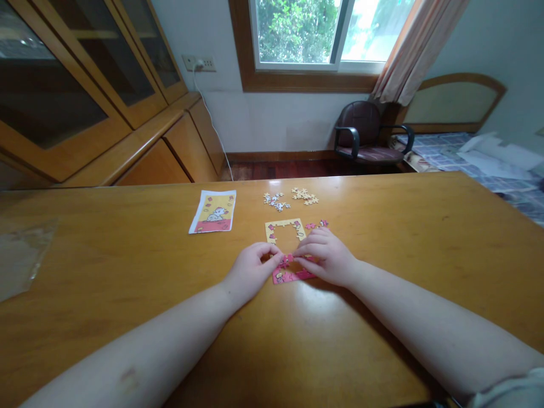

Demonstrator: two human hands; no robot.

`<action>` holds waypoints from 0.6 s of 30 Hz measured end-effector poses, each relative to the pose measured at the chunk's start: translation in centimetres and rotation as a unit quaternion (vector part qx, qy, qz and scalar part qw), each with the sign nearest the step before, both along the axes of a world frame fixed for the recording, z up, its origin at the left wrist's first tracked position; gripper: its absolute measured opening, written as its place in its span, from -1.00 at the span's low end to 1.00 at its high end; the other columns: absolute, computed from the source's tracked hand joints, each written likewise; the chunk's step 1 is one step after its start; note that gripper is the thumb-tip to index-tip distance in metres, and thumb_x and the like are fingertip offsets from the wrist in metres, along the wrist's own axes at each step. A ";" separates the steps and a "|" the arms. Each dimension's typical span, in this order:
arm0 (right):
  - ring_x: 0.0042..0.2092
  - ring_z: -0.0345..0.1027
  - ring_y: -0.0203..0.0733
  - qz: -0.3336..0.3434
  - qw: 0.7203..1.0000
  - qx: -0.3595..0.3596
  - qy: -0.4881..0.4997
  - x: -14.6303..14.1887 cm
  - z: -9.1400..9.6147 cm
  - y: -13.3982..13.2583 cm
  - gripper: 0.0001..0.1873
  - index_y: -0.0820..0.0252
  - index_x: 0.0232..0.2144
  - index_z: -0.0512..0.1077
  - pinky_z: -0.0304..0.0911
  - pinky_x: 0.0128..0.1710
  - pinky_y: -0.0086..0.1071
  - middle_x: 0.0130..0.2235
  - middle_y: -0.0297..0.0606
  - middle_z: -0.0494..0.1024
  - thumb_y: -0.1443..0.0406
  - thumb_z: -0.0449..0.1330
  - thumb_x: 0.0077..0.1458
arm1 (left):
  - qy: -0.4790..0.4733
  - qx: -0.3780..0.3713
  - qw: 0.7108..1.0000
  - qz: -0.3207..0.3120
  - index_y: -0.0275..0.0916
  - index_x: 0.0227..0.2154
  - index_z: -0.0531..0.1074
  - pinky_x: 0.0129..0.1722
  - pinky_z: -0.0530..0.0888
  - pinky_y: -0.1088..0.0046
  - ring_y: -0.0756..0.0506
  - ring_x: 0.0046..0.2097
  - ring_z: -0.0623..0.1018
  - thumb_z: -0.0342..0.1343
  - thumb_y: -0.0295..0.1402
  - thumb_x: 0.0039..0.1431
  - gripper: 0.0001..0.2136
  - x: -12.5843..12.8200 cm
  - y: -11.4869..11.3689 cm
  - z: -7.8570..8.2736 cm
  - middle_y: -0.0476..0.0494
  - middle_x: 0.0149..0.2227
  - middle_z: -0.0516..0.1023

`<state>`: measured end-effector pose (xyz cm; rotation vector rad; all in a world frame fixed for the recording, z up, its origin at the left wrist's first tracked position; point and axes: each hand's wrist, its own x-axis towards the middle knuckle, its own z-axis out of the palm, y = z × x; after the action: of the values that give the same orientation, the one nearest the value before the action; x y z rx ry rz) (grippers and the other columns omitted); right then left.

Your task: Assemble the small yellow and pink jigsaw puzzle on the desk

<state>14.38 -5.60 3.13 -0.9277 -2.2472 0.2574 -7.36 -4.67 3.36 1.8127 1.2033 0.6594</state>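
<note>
A jigsaw puzzle frame lies on the table, its yellow upper border [270, 226] and pink lower border [285, 277] joined around a bare middle. My left hand [256, 265] pinches at the left side of the pink part, thumb and forefinger together near a pink puzzle piece [289, 258]. Across from it, my right hand [327, 255] has its fingertips on the same piece, palm down over the puzzle's right side, hiding that edge. Just beyond the right hand lie a few loose pink pieces [311, 225].
Loose white pieces [274, 200] and yellow pieces [304, 196] lie in two piles farther back. A picture sheet [213, 212] with a white cat lies to the left. Clear plastic [25, 255] rests at the far left. An armchair [368, 133] stands behind the table [204, 351].
</note>
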 end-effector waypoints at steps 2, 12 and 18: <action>-0.31 0.38 -0.22 0.002 1.000 -0.009 -0.003 0.0 -0.1 0.1 -0.85 0.09 -0.39 0.51 0.22 -0.23 -0.27 -0.36 -0.26 0.59 0.23 0.17 0.17 | -0.006 0.022 1.000 0.008 -0.22 -0.42 0.47 -0.20 0.43 0.37 -0.11 -0.27 0.51 0.03 -0.22 0.16 -0.79 -0.1 0.1 -0.1 -0.07 -0.37 0.55; -0.34 0.38 -0.24 0.059 0.994 -0.063 -0.060 -0.3 -0.2 0.2 -0.92 0.14 -0.42 0.51 0.22 -0.24 -0.31 -0.39 -0.28 0.57 0.31 0.22 0.10 | 0.058 0.108 0.992 0.031 -0.16 -0.27 0.47 0.14 0.32 0.15 -0.17 0.05 0.44 -0.02 -0.43 0.09 -0.80 -0.4 0.4 -0.9 -0.11 -0.10 0.53; -0.31 0.40 -0.24 0.059 0.992 -0.080 -0.077 -0.4 -0.4 0.1 -0.90 0.16 -0.41 0.52 0.21 -0.23 -0.32 -0.38 -0.27 0.58 0.30 0.22 0.12 | 0.111 0.127 0.985 0.041 -0.16 -0.13 0.44 0.26 0.19 0.07 -0.20 0.23 0.27 -0.03 -0.50 0.04 -0.67 -0.6 0.5 -1.4 -0.11 0.05 0.47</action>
<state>14.01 -5.54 2.78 -0.9266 -2.4570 0.4376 -7.96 -4.16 1.93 2.1031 1.3983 0.6973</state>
